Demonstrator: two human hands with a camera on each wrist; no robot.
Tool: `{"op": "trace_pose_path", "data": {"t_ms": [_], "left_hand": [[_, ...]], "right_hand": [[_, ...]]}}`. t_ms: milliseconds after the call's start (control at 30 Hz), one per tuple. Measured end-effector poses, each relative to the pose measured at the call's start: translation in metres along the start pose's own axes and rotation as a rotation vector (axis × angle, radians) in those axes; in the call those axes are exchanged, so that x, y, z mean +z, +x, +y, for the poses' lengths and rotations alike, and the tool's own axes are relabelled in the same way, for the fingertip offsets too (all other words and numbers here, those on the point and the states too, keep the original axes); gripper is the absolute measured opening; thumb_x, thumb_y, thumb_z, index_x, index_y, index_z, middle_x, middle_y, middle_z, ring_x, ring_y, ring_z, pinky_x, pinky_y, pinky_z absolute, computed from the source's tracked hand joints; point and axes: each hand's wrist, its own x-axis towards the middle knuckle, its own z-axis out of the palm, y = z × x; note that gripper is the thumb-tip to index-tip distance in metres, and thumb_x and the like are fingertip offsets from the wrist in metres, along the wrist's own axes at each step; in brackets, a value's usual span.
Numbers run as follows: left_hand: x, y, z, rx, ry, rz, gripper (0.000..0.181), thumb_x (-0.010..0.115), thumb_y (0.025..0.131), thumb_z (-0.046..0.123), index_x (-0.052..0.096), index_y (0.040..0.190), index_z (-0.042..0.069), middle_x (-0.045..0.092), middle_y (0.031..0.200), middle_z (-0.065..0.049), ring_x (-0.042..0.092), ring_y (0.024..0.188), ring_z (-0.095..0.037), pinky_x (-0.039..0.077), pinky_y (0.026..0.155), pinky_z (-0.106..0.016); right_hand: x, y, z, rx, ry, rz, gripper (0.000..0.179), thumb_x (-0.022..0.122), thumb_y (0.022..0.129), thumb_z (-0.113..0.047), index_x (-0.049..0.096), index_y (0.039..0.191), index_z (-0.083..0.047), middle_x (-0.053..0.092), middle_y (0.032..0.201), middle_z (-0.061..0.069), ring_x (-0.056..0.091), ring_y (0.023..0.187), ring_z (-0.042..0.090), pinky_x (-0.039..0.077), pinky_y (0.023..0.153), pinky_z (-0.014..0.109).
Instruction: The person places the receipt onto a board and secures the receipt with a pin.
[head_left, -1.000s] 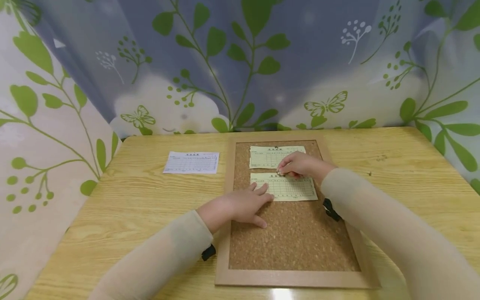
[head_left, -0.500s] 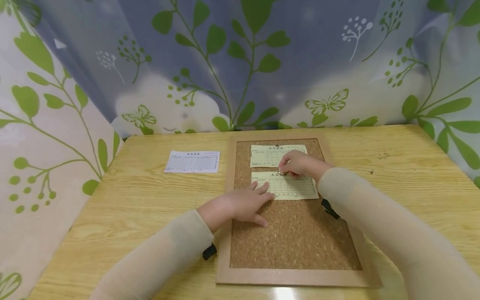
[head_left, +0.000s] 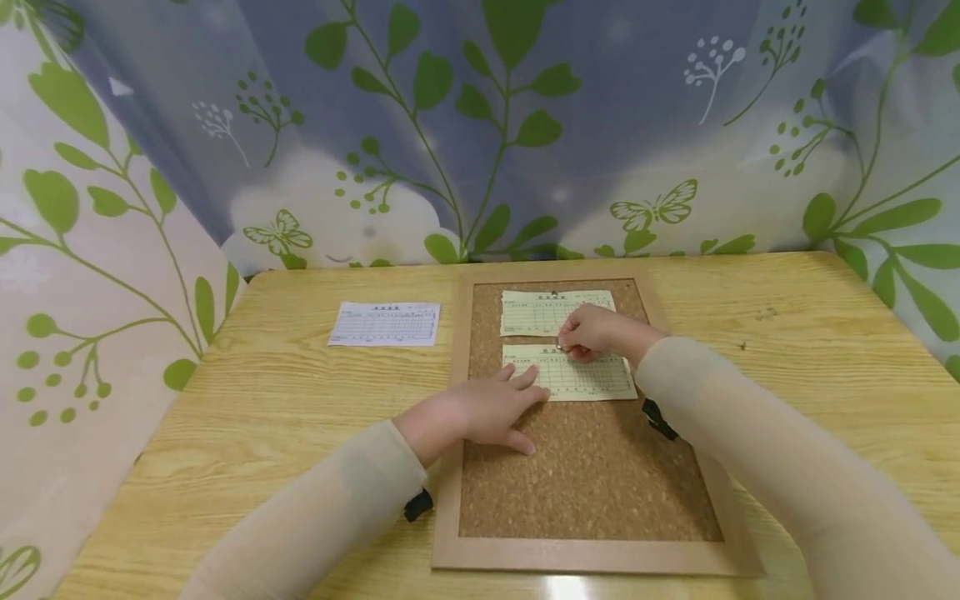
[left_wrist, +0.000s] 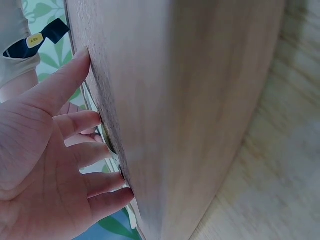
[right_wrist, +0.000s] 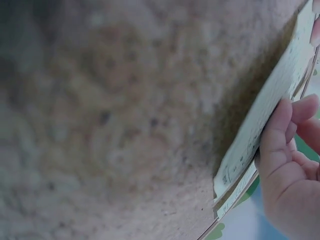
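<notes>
In the head view a framed corkboard (head_left: 585, 475) lies on the table with two pale yellow printed slips on it. My right hand (head_left: 592, 329) pinches a small shiny pushpin (head_left: 559, 343) at the top edge of the lower slip (head_left: 592, 382); the fingers hide most of the pin. Spread flat, my left hand (head_left: 495, 408) rests its fingertips on that slip's left part and its thumb on the cork. The upper slip (head_left: 521, 317) has a dark pin (head_left: 555, 292) at its top edge. In the right wrist view the curled fingers (right_wrist: 280, 135) meet the slip.
A white printed slip (head_left: 385, 325) lies on the wooden table (head_left: 247, 433), left of the board. Behind the table hangs a leaf-patterned curtain (head_left: 465, 125). The board's wooden frame (head_left: 585, 556) reaches close to the table's front.
My right hand stays at the lower slip's top edge, with its fingers shifting slightly around the pushpin. The left hand keeps its place on the slip.
</notes>
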Motion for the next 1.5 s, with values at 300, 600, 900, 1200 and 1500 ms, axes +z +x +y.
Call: {"op": "trace_pose_path", "data": {"t_ms": [300,600,900,1200,1500], "left_hand": [[0.0,-0.0003,0.0026,-0.004,-0.003,-0.006,0.074,0.058,0.087,0.05,0.028,0.148,0.02,0.006,0.155,-0.008,0.01,0.139,-0.035,0.025,0.107,-0.047],[0.0011,-0.0012,0.0008,-0.004,-0.014,-0.005,0.074,0.058,0.087,0.05,0.029,0.148,0.02,0.007,0.155,-0.008,0.01,0.139,-0.034,0.024,0.107,-0.047],[0.0027,-0.0004,0.0012,-0.005,-0.014,-0.004,0.074,0.058,0.086,0.05,0.029,0.147,0.019,0.008,0.155,-0.008,0.011,0.139,-0.035,0.025,0.107,-0.047],[-0.0007,0.002,0.0012,0.009,0.018,-0.001,0.075,0.058,0.086,0.05,0.029,0.147,0.018,0.007,0.155,-0.009,0.01,0.139,-0.036,0.027,0.106,-0.047],[-0.001,0.001,0.001,0.003,0.022,-0.003,0.074,0.057,0.086,0.051,0.029,0.147,0.019,0.007,0.155,-0.009,0.01,0.139,-0.036,0.027,0.106,-0.048]], "right_hand": [[-0.0019,-0.003,0.0055,-0.014,-0.064,-0.027,0.016,0.046,0.096,-0.005,0.058,0.097,0.005,0.054,0.068,0.004,0.051,0.062,0.011,0.049,0.062,0.024],[-0.0003,-0.0052,0.006,-0.043,-0.092,-0.031,0.018,0.045,0.098,-0.011,0.054,0.087,0.0,0.053,0.066,0.004,0.05,0.061,0.013,0.049,0.064,0.027],[0.0005,-0.0035,0.0077,-0.048,-0.127,-0.034,0.016,0.048,0.098,-0.012,0.055,0.088,0.0,0.052,0.064,0.003,0.049,0.06,0.012,0.049,0.062,0.026],[-0.0028,-0.0055,0.0069,-0.055,-0.119,-0.028,0.018,0.047,0.098,-0.013,0.055,0.089,0.0,0.053,0.064,0.004,0.053,0.061,0.013,0.049,0.063,0.027],[-0.002,-0.0048,0.0054,-0.053,-0.135,-0.014,0.019,0.049,0.097,-0.012,0.056,0.087,0.0,0.053,0.061,0.003,0.049,0.057,0.012,0.047,0.059,0.026]]}}
